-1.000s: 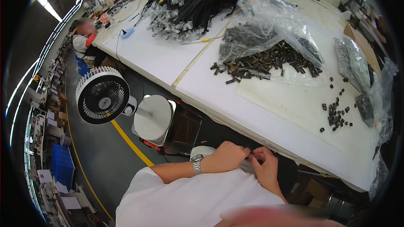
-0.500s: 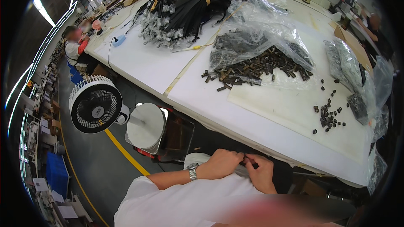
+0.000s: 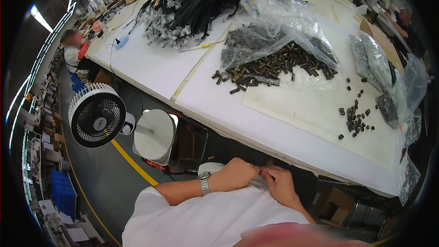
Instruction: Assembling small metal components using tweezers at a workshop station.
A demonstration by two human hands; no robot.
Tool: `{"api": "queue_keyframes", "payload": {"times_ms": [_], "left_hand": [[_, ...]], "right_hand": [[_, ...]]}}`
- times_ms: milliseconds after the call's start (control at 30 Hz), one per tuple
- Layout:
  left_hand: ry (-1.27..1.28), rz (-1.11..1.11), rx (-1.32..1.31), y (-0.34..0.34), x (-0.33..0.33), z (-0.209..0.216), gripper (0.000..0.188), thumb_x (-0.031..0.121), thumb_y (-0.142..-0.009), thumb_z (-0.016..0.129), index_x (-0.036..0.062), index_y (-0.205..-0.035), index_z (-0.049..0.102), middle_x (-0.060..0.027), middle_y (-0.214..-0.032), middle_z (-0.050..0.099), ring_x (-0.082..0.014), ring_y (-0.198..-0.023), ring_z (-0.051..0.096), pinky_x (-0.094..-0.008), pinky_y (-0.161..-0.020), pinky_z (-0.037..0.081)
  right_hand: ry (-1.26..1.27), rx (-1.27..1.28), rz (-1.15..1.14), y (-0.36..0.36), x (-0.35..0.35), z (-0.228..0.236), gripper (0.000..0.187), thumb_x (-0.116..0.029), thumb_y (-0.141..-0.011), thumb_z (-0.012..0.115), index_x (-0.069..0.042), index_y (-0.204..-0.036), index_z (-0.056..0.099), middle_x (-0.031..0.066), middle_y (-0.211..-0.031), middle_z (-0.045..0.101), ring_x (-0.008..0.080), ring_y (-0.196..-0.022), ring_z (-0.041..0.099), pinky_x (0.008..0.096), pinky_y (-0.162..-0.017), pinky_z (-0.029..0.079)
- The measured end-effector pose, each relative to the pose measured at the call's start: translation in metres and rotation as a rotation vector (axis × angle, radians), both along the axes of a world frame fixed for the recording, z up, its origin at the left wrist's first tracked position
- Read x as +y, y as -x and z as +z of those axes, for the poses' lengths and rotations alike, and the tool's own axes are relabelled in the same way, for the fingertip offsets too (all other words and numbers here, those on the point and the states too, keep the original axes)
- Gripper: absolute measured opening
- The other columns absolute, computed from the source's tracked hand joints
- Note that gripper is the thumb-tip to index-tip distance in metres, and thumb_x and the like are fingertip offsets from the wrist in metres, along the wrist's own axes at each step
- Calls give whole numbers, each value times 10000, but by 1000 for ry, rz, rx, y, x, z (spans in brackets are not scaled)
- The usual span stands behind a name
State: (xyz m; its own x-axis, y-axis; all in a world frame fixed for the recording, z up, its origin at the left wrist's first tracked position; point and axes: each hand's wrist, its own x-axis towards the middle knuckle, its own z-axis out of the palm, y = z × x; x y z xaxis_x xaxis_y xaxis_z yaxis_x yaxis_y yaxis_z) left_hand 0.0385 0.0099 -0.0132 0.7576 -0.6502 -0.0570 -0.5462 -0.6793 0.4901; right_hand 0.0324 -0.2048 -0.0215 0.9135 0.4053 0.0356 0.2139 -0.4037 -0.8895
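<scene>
Both my hands meet at the fingertips over my lap, below the table's near edge. My left hand (image 3: 235, 174), with a metal watch (image 3: 204, 183) on its wrist, is closed with its fingers curled inward. My right hand (image 3: 279, 185) pinches close against it, fingers bent. Whatever lies between the fingertips is mostly hidden; only a small dark spot shows there. On the white table (image 3: 292, 123), loose short dark tube-like pieces (image 3: 274, 69) spill from a clear plastic bag (image 3: 292, 18). Smaller dark pieces (image 3: 354, 121) lie scattered to the right.
A bundle of black straps (image 3: 201, 4) tied with yellow bands lies at the far side. Clear bags (image 3: 384, 77) line the right edge. A white fan (image 3: 98, 119) and a round-topped stand (image 3: 155, 132) are at left. A cardboard box (image 3: 336, 206) sits under the table.
The view has shifted slightly, so the table and fan appear a little further left and higher. My hands stay together; the dark thing between the fingertips shows less now.
</scene>
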Motion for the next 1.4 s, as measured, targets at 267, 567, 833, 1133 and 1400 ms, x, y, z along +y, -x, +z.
{"api": "queue_keyframes", "payload": {"times_ms": [267,567,833,1133,1400], "left_hand": [[6,1,9,5,1,-7,122,87,-805,664,29,-905,704,-162,-733,714,-342,-668,726,-459,-603,575],[332,43,187,0,13,13,158,156,-960,642,51,-892,739,-159,-724,710,-358,-668,712,-441,-600,547],[668,37,664,3,12,16,242,219,-1047,661,23,-924,734,-51,-656,664,-147,-530,599,-317,-522,456],[915,224,1229,5,9,8,308,260,-1084,623,12,-938,731,2,-644,615,-22,-493,466,-200,-453,334],[814,254,1096,3,7,12,298,247,-1077,621,8,-936,728,-9,-643,623,-28,-483,473,-196,-438,331]], "right_hand": [[-46,246,-52,9,1,0,137,-21,-976,693,30,-1074,773,163,-892,783,226,-772,764,321,-710,588],[-156,363,68,7,-9,7,165,-51,-1006,692,31,-1135,753,131,-912,785,166,-827,746,288,-770,581],[-911,1097,138,15,-24,-39,103,-97,-1044,671,-19,-1106,646,100,-957,727,130,-827,682,257,-779,551],[-913,914,-14,16,-15,-18,190,-35,-986,730,-18,-1161,660,72,-978,721,138,-839,695,264,-754,564],[-472,452,-65,18,-12,-4,126,2,-968,723,24,-1086,687,81,-891,739,135,-807,717,259,-742,560]]}}
